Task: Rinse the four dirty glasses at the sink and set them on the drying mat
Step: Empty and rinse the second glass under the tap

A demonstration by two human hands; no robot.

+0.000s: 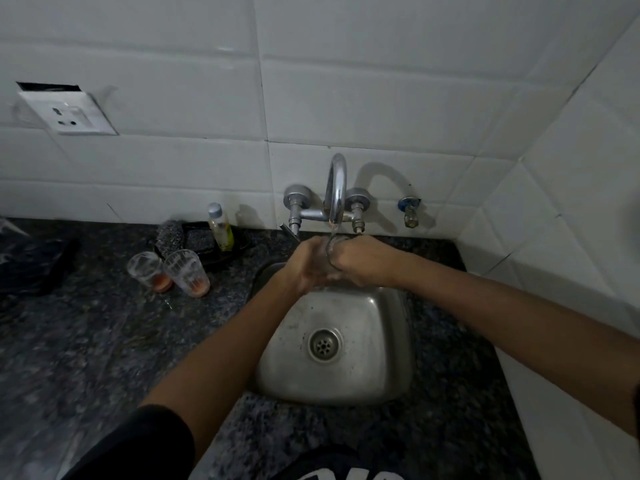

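— So, where is the glass [329, 252]?
— Between both hands, right under the tap [336, 188], above the far edge of the sink [346, 375]. Water runs from the spout onto it.
— How do the hands hold it?
— The left hand [306, 263] wraps its left side, fingers curled around it. The right hand [363, 261] closes over the rim from the right. Both are clamped on the glass, which is mostly hidden by them.
— And the others?
— Two dirty glasses [169, 271] stand touching on the dark counter [104, 341], left of the sink, each with an orange residue at the bottom. Behind them, near the wall, sit a small bottle [220, 226] and a scrubber [169, 235].
— A fourth glass or the mat?
— I cannot tell; something dark lies at the far left.
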